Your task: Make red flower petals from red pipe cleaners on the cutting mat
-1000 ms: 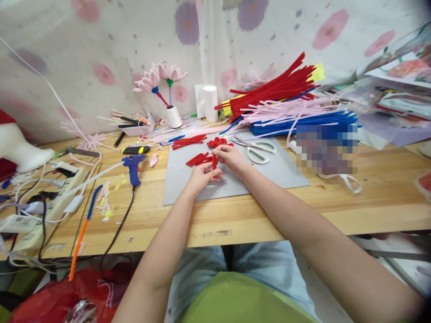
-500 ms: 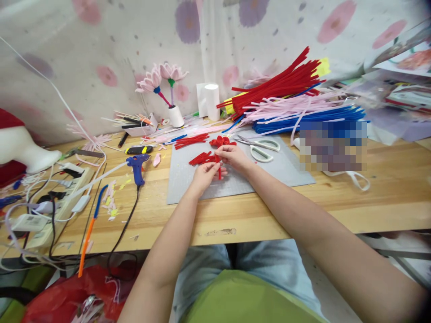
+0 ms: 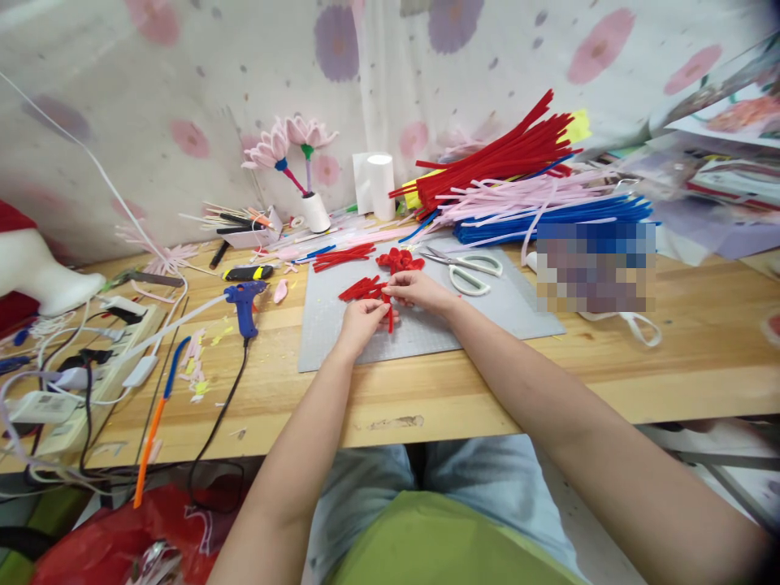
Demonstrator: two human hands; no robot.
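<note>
Over the grey cutting mat (image 3: 329, 341), my left hand (image 3: 364, 323) and my right hand (image 3: 418, 291) meet on one short red pipe cleaner (image 3: 390, 315). Both are closed, pinching it between thumb and fingers; its lower end points down toward me. Just behind the left hand lies a small pile of short red pipe cleaner pieces (image 3: 361, 288). Another row of cut red pieces (image 3: 344, 257) lies farther back. Beyond my right hand sit curled red pipe cleaner shapes (image 3: 400, 260). Scissors (image 3: 468, 268) with white handles rest to the right, blades pointing left.
Bundles of red (image 3: 500, 158), pink (image 3: 536, 193) and blue (image 3: 561, 219) pipe cleaners lie at the back right. To the left are a blue glue gun (image 3: 244, 305), a yellow-black utility knife (image 3: 248, 273) and a power strip (image 3: 115, 366). Pink flowers (image 3: 268, 150) stand in a white holder (image 3: 316, 213).
The whole view has shifted slightly. My hands have moved a little lower and nearer to me with the red pipe cleaner still between them.
</note>
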